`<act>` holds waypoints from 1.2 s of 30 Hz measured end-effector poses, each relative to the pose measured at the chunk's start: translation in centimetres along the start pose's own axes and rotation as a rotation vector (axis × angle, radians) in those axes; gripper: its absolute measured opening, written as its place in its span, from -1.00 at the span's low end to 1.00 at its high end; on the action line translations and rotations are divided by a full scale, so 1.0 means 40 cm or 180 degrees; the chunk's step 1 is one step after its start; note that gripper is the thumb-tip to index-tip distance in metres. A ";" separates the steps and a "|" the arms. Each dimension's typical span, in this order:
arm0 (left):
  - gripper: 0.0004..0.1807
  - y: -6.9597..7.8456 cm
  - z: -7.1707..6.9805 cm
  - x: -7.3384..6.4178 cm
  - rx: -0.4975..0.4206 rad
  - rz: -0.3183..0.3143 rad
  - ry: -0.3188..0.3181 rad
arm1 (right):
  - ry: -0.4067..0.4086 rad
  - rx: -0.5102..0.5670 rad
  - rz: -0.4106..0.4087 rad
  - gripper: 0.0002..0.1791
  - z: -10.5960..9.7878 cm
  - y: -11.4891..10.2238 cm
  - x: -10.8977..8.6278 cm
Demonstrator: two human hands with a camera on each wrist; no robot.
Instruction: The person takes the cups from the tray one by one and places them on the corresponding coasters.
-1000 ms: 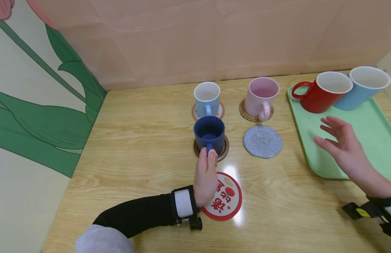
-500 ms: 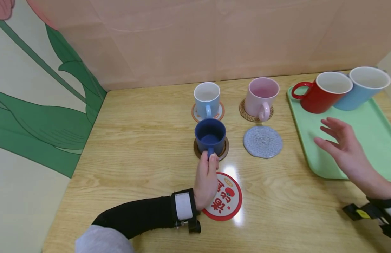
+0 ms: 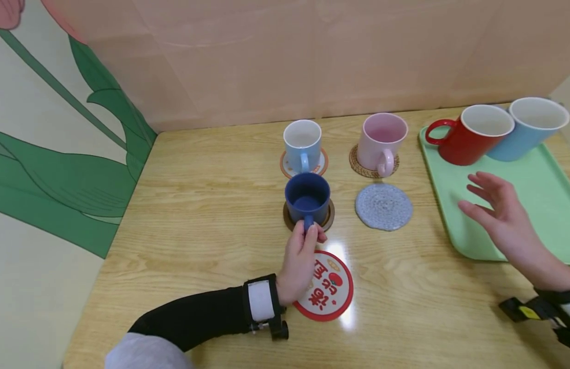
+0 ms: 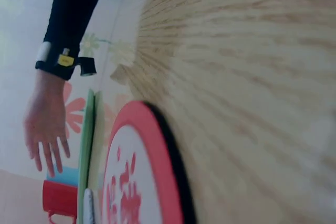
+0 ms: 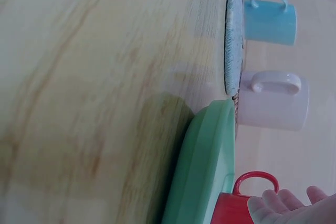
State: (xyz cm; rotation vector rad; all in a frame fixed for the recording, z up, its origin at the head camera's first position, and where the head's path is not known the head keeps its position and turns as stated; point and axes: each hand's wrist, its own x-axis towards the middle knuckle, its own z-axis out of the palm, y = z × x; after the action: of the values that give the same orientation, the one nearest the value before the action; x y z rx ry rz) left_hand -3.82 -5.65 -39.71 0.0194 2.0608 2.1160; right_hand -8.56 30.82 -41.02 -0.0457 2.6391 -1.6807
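My left hand [image 3: 298, 269] pinches the navy mug [image 3: 308, 199] by its handle, on the brown coaster [image 3: 331, 217] — my right hand [image 3: 508, 218], fingers spread, empty, hovers near the green tray's [image 3: 558, 205] left edge.

Matt dark-blue mug [image 3: 308, 201], glossy red mug [image 3: 469, 142], rough grey coaster [image 3: 383, 207], shiny wood-grained tabletop [image 3: 206, 205].

Navy mug [image 3: 308, 202], pink mug [image 3: 378, 146], red mug [image 3: 471, 138], green tray [image 3: 543, 205], speckled grey-blue coaster [image 3: 383, 207], red-rimmed white coaster [image 3: 330, 291]
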 end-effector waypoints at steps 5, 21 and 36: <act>-0.69 0.020 -0.037 0.000 0.0021 -0.0069 -0.0402 | 0.0008 0.0015 -0.0009 -0.32 -0.003 0.005 -0.002; -0.69 0.099 -0.248 0.038 0.1801 0.0138 -0.0709 | 0.0083 -0.0173 0.0185 -0.31 0.010 -0.006 0.003; -0.77 0.082 -0.277 0.067 0.1390 0.0605 -0.0254 | 0.0166 0.0058 -0.0030 -0.39 -0.005 -0.002 0.031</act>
State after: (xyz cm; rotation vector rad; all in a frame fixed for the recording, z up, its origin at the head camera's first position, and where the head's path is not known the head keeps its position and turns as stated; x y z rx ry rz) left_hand -8.41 -16.30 -37.17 0.3661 2.5105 1.6777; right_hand -9.81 30.92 -40.84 -0.0141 2.6644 -1.7319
